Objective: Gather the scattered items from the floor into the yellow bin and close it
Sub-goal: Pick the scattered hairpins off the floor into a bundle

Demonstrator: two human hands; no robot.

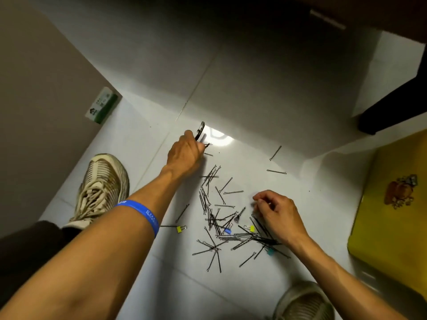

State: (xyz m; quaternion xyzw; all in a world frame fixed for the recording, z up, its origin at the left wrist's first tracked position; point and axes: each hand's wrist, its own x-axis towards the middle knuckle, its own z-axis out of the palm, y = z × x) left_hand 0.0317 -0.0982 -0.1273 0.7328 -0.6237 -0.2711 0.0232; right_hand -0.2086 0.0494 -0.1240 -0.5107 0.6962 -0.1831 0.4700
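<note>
Several black hairpins (212,218) lie scattered on the white tiled floor, mixed with small binder clips: a yellow one (179,228), a blue one (227,230) and another yellow one (251,228). My left hand (184,153), arm stretched far forward, grips a dark clip-like item (200,130) and a few pins. My right hand (276,211) hovers over the right side of the pile, fingers curled and pinching something small that I cannot identify. The yellow bin (390,218) sits at the right edge with its printed lid shut.
My shoes stand at the left (101,188) and bottom right (302,301) of the pile. A beige wall with a green-and-white box (101,105) runs along the left. A dark furniture leg (392,105) stands at the far right. Two stray pins (276,162) lie farther out.
</note>
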